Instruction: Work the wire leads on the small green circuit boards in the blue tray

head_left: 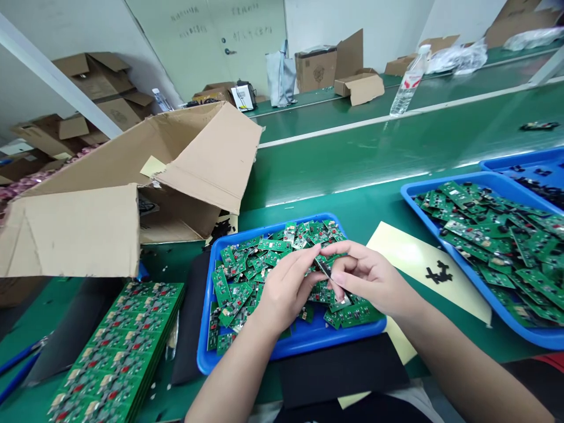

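Observation:
Above the middle blue tray [282, 351], a small circuit board [325, 268] is seen nearly edge-on, pinched between my two hands. My left hand [284, 288] grips its left side with thumb and fingertips. The right hand [374, 279] has its thumb and curled fingers closed on the other side. Fingers hide much of the board. Under both hands, the tray holds a heap of loose green circuit boards [235, 302]. On a yellow sheet [396, 247] to the right lie small black pieces [439, 272].
Stacked green board panels [118, 346] and blue-handled pliers [22, 361] lie at left. An open cardboard box [74, 229] stands behind them. Another blue tray [524, 335] of boards is at right. A water bottle [409, 82] stands on the green conveyor behind.

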Demonstrator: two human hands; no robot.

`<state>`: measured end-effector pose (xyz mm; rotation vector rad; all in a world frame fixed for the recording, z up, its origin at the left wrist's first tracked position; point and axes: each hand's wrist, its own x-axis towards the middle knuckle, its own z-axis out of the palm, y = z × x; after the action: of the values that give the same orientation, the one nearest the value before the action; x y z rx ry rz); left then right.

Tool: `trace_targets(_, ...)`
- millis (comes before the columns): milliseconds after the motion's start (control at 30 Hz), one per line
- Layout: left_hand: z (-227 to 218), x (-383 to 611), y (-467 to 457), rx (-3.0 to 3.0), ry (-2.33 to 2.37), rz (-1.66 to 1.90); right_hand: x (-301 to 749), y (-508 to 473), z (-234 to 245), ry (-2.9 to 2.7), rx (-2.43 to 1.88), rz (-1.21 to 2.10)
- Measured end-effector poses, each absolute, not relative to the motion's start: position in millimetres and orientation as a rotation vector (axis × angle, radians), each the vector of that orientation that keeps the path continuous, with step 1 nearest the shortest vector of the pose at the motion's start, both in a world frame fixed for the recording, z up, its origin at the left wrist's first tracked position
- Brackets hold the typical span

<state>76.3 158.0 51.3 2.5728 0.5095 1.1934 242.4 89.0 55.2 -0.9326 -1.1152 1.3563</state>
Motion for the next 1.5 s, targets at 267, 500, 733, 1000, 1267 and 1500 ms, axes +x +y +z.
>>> trace_targets(267,51,77,155,2.484,0.429,1.028,241,91,50,-1.308,-1.087,0.963)
trace_targets(500,58,81,148,2.309,0.522,0.932,234,94,47,-1.482,-1.237,0.470)
trace_targets(733,56,84,145,1.989,0.698,0.922,233,95,47,-1.601,-1.164,0.236)
trace_targets(1000,59,85,145,1.678,0.743,0.749,240,96,44,-1.664,-1.220,-0.084)
trace_targets(1267,62,86,147,1.513,0.759,0.705,238,99,45,-1.769,-1.125,-0.053)
trace_targets(1500,63,88,145,1.491,0.778,0.737,225,97,44,-1.725,-1.120,-0.006)
